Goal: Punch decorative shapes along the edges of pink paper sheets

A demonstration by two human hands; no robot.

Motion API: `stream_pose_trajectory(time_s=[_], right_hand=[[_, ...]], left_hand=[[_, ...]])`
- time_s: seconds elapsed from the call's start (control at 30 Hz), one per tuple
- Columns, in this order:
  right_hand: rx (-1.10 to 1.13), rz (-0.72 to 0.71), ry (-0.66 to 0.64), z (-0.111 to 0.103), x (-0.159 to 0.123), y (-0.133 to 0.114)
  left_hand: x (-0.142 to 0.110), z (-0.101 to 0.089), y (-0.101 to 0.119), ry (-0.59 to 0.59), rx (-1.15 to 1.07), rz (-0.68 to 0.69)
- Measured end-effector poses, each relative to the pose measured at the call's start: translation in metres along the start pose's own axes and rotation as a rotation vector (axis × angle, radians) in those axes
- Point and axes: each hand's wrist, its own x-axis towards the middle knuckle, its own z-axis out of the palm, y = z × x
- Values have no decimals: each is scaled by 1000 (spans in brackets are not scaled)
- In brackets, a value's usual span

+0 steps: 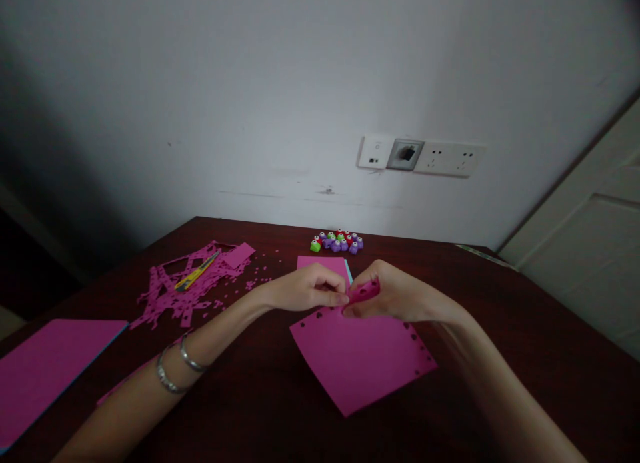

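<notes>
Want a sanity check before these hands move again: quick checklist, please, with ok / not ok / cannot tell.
1. Both hands on the work: ok. The left hand and right hand pinch the punched pink sheet at its far side.
2. Sheet flat: not ok. It curls up by the right hand.
3. Knife away from fingers: ok. The yellow knife lies on the pink scraps, off to the left.
4. Blade retracted: cannot tell. Too small and dim.
5. Small coloured pieces apart from the hands: ok. They're clustered near the wall.
</notes>
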Motion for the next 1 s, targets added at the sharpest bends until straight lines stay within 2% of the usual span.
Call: stream_pose_trajectory(time_s=[0.27, 0.4, 0.5, 0.57, 0.67, 0.73, 0.83, 0.87, 0.93, 1.0], right_hand=[[13, -54, -5, -1, 1, -1], [29, -27, -8, 0, 1, -2], [20, 24, 27, -1, 0, 0], [46, 79, 99, -3, -1, 2], [117, 187, 274, -5, -3, 7], [161, 227, 433, -6, -1, 10], [234, 214, 636, -7, 2, 14], [248, 202, 651, -8, 3, 15], [233, 176, 567, -10, 1, 14], [197, 142, 402, -15, -3, 12]], left_hand=[[2, 1, -4, 5, -104, -13], [2, 3, -4, -8, -135, -12], [1, 1, -3, 29, -87, -25], [-2, -6, -5, 84, -36, -17], [-9, -22, -11, 200, -48, 6], [-13, -31, -17, 294, -124, -21], [-12, -35, -25, 505, -281, -58], [-11, -34, -26, 587, -336, -52], [-9, -31, -26, 714, -424, -38], [-9, -28, -22, 721, -442, -60]])
